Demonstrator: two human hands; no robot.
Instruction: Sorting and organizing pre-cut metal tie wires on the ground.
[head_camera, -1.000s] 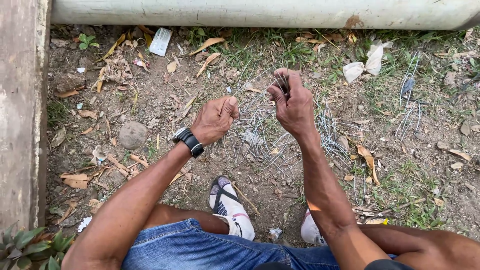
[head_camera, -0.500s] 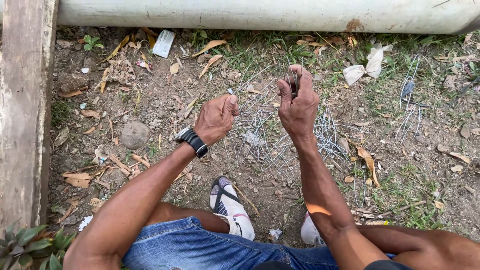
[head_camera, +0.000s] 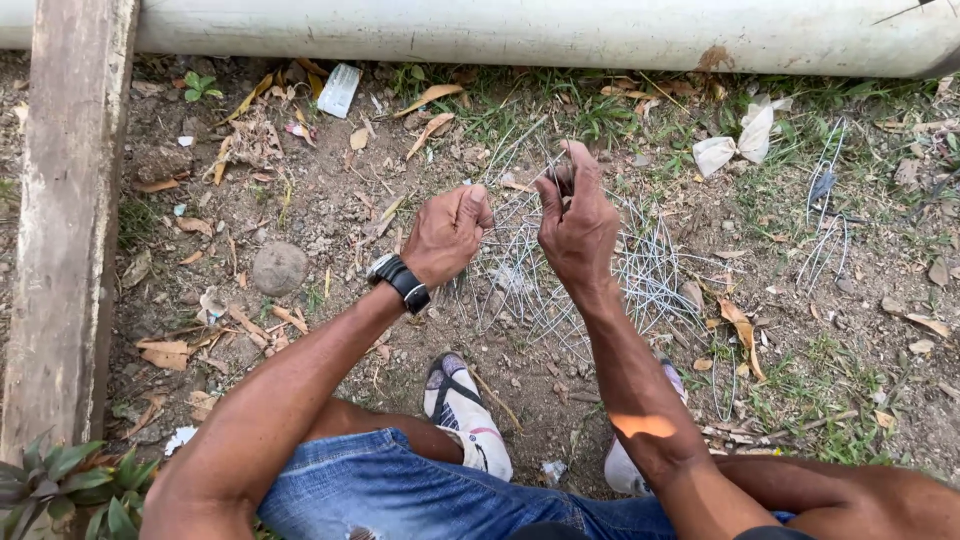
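A thin grey wire (head_camera: 520, 185) is pinched in the grip of the right hand (head_camera: 578, 232), whose fingers are closed around a small dark tool (head_camera: 563, 180); the other end is held in the closed fist of the left hand (head_camera: 447, 232), on whose wrist a black watch (head_camera: 399, 281) is worn. Just below and beyond both grips, a heap of bent grey wire pieces (head_camera: 640, 270) is spread on the bare dirt ground (head_camera: 330, 210). Further beyond the grips, a long white pipe (head_camera: 520, 32) is laid.
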